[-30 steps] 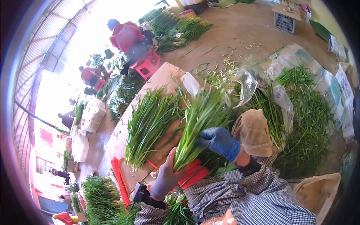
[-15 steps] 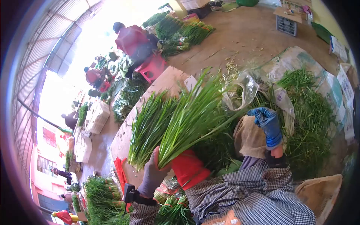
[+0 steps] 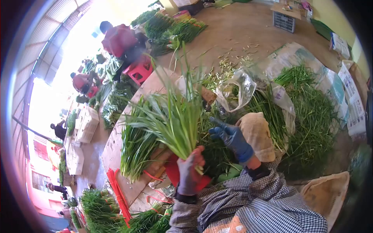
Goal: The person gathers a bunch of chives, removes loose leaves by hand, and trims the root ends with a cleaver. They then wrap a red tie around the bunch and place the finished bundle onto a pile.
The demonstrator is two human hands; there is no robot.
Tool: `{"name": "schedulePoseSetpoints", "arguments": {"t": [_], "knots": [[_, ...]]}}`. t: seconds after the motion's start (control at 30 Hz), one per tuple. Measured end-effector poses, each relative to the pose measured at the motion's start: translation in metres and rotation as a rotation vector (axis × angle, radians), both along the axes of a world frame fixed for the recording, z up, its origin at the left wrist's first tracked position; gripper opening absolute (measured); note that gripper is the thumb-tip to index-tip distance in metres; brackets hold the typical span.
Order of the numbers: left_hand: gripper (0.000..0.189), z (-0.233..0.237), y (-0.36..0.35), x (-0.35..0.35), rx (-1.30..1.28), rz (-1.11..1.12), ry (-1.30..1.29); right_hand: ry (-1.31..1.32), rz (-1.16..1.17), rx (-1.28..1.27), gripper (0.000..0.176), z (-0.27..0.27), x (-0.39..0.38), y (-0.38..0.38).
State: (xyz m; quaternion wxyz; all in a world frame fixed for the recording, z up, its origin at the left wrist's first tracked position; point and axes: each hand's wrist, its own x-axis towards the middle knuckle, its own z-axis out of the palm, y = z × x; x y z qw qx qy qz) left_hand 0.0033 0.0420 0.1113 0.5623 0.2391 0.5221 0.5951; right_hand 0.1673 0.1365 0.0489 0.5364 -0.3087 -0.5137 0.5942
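My left hand (image 3: 190, 171), in a greyish fingerless-looking glove, is closed round the lower stems of a bunch of chives (image 3: 180, 124). The long leaves fan upward and blur at the tips. To its right, my right hand (image 3: 231, 139) wears a blue rubber glove; its fingers are apart and hold nothing. Beside the held bunch, a pile of chives (image 3: 136, 143) lies on a wooden board (image 3: 116, 147). Red strips (image 3: 118, 196) hang over the board's near edge.
A clear plastic bag (image 3: 237, 93) and loose greens (image 3: 307, 116) lie on sheeting at the right. Tied bundles (image 3: 99, 209) stand at lower left. Beyond the board are a red stool (image 3: 139, 70), a seated person (image 3: 118, 40) and white boxes (image 3: 86, 123).
My left hand has moved right with the chives, which now stand more upright. My right hand has come left and down toward the bunch, and its fingers have spread. The view has shifted.
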Motion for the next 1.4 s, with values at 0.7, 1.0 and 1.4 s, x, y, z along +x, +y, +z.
{"name": "schedulePoseSetpoints", "arguments": {"t": [0.7, 1.0, 1.4], "knots": [[0.02, -0.054, 0.01, 0.014, -0.116, 0.081, 0.069, -0.691, -0.036, 0.147, 0.028, -0.04, -0.058, 0.007], [0.021, -0.059, 0.004, 0.011, -0.143, 0.097, -0.025, -0.939, 0.026, 0.214, 0.027, -0.051, -0.06, 0.024], [0.038, -0.057, 0.012, 0.003, 0.035, 0.113, 0.135, -1.092, 0.227, 0.348, 0.03, -0.062, -0.066, 0.004]]}}
